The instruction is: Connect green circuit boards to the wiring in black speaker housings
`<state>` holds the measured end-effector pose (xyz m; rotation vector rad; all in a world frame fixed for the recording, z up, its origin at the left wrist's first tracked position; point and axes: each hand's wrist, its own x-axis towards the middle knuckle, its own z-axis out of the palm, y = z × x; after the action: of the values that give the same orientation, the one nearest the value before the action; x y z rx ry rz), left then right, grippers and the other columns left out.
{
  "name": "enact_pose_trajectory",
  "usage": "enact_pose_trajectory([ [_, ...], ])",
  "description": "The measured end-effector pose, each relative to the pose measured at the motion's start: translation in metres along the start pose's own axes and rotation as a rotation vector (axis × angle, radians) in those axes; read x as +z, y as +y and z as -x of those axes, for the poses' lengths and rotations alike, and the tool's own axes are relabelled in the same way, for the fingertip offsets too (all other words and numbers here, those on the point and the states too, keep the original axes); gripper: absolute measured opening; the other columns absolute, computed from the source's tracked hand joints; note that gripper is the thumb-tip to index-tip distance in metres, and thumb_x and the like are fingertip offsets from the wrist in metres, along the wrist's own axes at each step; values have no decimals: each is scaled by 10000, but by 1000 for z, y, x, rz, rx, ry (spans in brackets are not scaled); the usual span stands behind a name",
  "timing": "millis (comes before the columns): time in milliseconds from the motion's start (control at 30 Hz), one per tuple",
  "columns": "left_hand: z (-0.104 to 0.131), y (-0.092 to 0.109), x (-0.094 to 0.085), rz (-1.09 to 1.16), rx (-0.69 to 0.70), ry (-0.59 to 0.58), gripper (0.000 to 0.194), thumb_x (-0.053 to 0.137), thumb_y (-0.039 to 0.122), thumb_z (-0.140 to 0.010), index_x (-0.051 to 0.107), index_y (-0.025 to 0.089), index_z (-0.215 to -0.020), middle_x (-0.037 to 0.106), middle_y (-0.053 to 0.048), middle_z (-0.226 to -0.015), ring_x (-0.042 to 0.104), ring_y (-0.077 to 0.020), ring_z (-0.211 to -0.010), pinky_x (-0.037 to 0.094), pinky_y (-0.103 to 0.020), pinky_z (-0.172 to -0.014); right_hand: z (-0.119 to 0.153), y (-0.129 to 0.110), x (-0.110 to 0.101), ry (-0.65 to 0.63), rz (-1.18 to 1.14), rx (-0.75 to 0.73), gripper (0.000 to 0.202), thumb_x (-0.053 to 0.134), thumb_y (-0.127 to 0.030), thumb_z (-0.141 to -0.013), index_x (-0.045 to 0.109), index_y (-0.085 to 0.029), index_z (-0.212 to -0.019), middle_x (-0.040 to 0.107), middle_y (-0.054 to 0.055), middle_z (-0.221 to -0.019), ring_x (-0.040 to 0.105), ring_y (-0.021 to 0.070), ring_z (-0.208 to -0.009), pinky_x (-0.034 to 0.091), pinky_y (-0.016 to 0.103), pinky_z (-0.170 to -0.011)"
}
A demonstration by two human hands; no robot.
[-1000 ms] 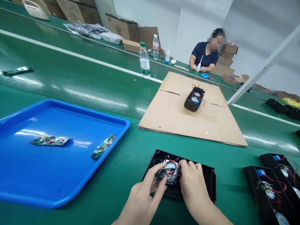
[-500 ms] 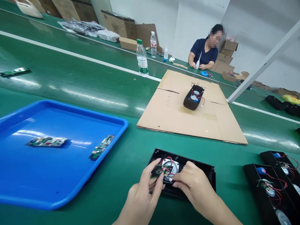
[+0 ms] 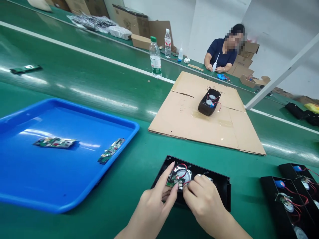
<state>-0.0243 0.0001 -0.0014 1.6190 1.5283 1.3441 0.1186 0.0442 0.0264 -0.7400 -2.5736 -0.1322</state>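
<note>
Pinching a small green circuit board (image 3: pixel 171 180) over an open black plastic shell (image 3: pixel 221 191), with wiring seemingly part done

Gripped between thumb and fingers of the left hand (image 3: pixel 157 201): the board, tilted above the shell. In the right hand (image 3: pixel 203 196), fingers closed in a pinch just beside it, seemingly on a thin red wire (image 3: pixel 186 182); too covered to tell whether plugged in. Inside the shell, flat on the green surface (image 3: pixel 124 196), a round grey speaker (image 3: pixel 183 172), apparently already mounted, under a looped red-and-black lead (image 3: pixel 185 165) running to the board. Not yet laid inside: the board.

To the right, two black box-shaped shells (image 3: pixel 267 199) with boards and wires inside, seemingly further along. To the left, a blue plastic tray (image 3: pixel 59 208) bearing loose green boards (image 3: pixel 54 142), apparently unwired.

Beyond, on a flat brown cardboard sheet (image 3: pixel 171 114), a black speaker shell (image 3: pixel 204 110) with red wires, seemingly less advanced. Farther, a clear green-capped bottle (image 3: pixel 155 63), then a person in a dark blue shirt (image 3: pixel 216 49).
</note>
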Motion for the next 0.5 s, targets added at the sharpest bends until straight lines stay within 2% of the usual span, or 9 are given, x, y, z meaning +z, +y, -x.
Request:
enact_pose_trajectory([
  [67,1,-1,0,-67,15,3,416,442,296,-903,411,188,-1304,705,39,-584,691,-112,-519,534,-104,-527,-1,-3,-1,-1,46,-50,386,318,-42,-893,540,-140,-593,474,36,-590,365,150,-564,253,289,-532],
  [133,2,-1,1,-148,35,10,397,421,308,-910,441,179,-1286,712,13,-590,687,-130,-503,537,-130,-507,0,-4,0,17,47,-33,375,327,-44,-896,547,-138,-608,483,35,-585,379,151,-558,261,290,-530],
  [267,0,-1,0,-211,154,1,331,385,255,-923,469,197,-1237,741,-17,-723,694,-138,-538,534,-151,-500,2,-2,3,77,-65,163,345,337,-185,-958,555,-145,-694,499,9,-568,412,134,-523,298,269,-506],
  [367,-3,2,-1,-145,176,-43,313,389,189,-915,472,228,-1214,745,-16,-867,704,-118,-617,539,-136,-553,1,3,3,26,-143,235,381,272,-330,-980,564,-125,-846,550,11,-609,467,127,-527,352,253,-505],
  [500,-5,5,0,4,101,-52,336,432,141,-883,491,266,-1189,727,2,-988,707,-101,-719,548,-117,-632,1,5,4,15,-104,209,426,245,-349,-977,546,-146,-755,554,8,-594,480,131,-513,368,258,-492],
])
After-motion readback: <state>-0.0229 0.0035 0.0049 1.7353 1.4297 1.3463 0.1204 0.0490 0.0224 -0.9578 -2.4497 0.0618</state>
